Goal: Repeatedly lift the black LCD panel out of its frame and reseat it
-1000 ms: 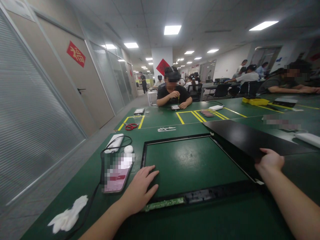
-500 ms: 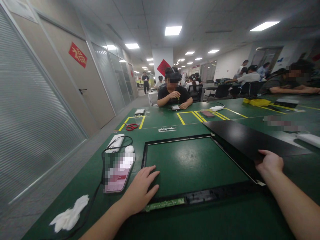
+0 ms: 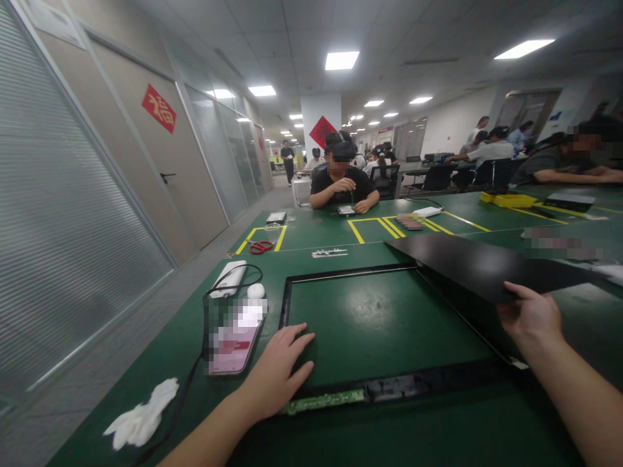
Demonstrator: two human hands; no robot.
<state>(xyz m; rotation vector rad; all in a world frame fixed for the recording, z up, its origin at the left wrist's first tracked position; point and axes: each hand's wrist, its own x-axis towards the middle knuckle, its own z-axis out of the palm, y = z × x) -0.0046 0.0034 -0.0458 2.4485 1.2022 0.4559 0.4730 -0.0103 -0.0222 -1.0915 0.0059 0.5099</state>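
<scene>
My right hand grips the near edge of a thin black panel, thumb on top and fingers beneath. The panel is tilted above the right side of a black rectangular frame lying on the green table. A green circuit board strip sits in the frame's near side. My left hand rests over the frame's near left corner, fingers spread, holding nothing. Left of it lies a phone, its screen partly blurred.
A white power bank with a black cable, a white round case and crumpled white gloves or cloth lie at the left. Red-handled scissors and white strips lie beyond. A co-worker sits opposite.
My right hand has raised the black panel slightly, and its far edge has shifted a little left over the frame. My left hand stays at the frame's corner.
</scene>
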